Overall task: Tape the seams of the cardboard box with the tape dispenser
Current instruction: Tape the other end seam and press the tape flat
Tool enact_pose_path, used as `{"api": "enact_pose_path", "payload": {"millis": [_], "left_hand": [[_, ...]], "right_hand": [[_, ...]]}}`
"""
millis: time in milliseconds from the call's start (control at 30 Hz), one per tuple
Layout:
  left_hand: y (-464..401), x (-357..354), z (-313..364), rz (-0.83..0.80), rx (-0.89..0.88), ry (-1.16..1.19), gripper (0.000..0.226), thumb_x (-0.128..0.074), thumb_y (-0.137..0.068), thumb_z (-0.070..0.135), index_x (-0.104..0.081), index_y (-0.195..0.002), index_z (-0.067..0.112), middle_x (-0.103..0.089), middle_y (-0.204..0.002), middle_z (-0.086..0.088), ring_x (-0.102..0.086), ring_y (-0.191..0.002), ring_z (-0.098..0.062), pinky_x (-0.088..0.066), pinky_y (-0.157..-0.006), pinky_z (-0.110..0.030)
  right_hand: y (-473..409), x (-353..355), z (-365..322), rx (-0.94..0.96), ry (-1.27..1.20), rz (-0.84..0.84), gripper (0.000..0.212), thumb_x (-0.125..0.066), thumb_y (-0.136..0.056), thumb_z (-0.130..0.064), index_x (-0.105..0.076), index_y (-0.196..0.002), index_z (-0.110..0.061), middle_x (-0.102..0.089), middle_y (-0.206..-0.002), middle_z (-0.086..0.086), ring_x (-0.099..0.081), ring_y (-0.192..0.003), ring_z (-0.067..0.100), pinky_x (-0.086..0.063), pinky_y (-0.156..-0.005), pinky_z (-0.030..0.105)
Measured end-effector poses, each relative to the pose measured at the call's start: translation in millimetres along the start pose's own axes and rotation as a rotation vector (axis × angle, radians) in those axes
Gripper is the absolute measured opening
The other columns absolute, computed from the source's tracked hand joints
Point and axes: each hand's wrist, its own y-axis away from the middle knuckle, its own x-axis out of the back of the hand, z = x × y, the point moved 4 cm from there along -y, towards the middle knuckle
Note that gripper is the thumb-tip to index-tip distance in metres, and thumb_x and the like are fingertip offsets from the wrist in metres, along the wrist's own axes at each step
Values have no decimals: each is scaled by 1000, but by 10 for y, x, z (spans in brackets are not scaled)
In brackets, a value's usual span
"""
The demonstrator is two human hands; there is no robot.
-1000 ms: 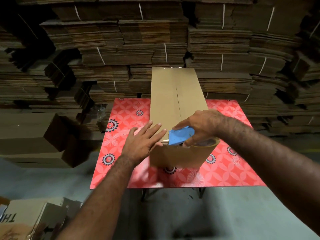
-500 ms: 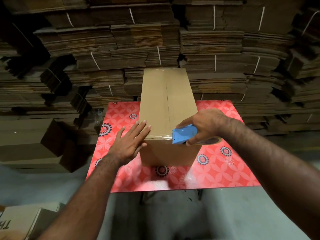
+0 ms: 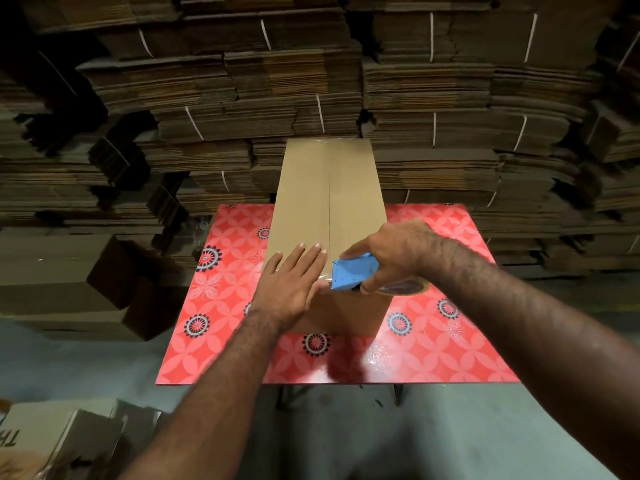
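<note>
The left hand (image 3: pixel 294 285) lies flat and open on the near end of the cardboard box (image 3: pixel 329 202). Just beside it, the right hand (image 3: pixel 394 251) grips the blue tape dispenser (image 3: pixel 353 273) at the box's near edge. The box stands on a red table (image 3: pixel 221 323), with stacks of flat cardboard (image 3: pixel 242 98) beyond the hands.

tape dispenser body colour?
Blue, on the tape dispenser held by the right hand; head view.

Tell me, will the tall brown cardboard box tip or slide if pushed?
The tall brown cardboard box probably slides easily: the red patterned table looks glossy. It likely feels light. The left hand lies flat on top, perhaps steadying it.
</note>
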Motion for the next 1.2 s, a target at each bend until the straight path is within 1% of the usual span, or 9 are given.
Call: {"api": "enact_pose_path", "payload": {"millis": [100,300,567,667,767,833,900,1033,1200], "left_hand": [[-18,-36,-18,10,-3,-5,59,-19,-102,53,-28,-154,28,-28,-161,9,-30,-147,-19,-31,-113,-48],[0,-18,-33,3,13,-7,59,-15,-102,53,-24,-155,31,-28,-161,9,-31,-147,-20,-31,-113,-49],[58,-1,-328,-35,-29,-41,57,-17,-100,56,-27,-154,39,-30,-160,13,-34,-146,-17,-32,-111,-52],[81,41,-450,-71,-30,6,59,-10,-99,60,-18,-154,43,-22,-162,17,-24,-149,-13,-24,-114,-56],[77,124,-365,-81,3,88,71,3,-91,69,-12,-155,43,-11,-164,18,-10,-152,-9,-11,-117,-57],[27,194,-206,-73,12,158,72,1,-90,71,-12,-155,43,-8,-165,17,-3,-152,-7,-6,-117,-57],[-63,227,11,-48,-23,198,65,-5,-94,65,-12,-155,44,-5,-165,17,-1,-152,-6,-5,-118,-56],[-209,147,338,-75,-90,191,55,-11,-102,53,-8,-156,43,-1,-165,17,1,-152,-5,-7,-120,-54],[-202,45,395,-16,-80,73,53,-18,-103,51,-19,-155,39,-15,-164,15,-15,-151,-11,-22,-115,-54]], "right_hand": [[90,-54,172,-3,-27,13,72,-57,-76,-77,-32,-141,-62,-64,-113,-13,-55,-94,16,-49,-74,33],[434,-254,670,-61,12,10,73,-55,-73,-81,-30,-140,-66,-66,-116,-18,-60,-97,12,-44,-66,28],[347,-248,488,-19,4,68,74,-57,-76,-79,-34,-143,-59,-65,-120,-17,-60,-105,14,-39,-65,28],[269,-238,371,3,10,99,75,-56,-75,-80,-33,-143,-58,-66,-115,-15,-58,-98,14,-44,-65,28],[251,-242,392,-4,6,101,74,-55,-75,-82,-34,-142,-58,-65,-117,-17,-57,-96,12,-41,-65,28],[253,-252,408,-4,-2,98,74,-56,-75,-81,-35,-142,-58,-65,-119,-17,-58,-99,13,-40,-67,28],[252,-255,411,-9,-5,94,75,-56,-75,-81,-35,-142,-58,-65,-118,-16,-53,-91,11,-42,-68,28],[258,-266,428,-26,-3,76,75,-57,-75,-81,-34,-143,-58,-65,-119,-16,-45,-86,9,-42,-67,28],[288,-299,458,-18,-19,94,73,-57,-76,-78,-34,-143,-58,-64,-122,-16,-58,-105,15,-35,-70,29]]}}
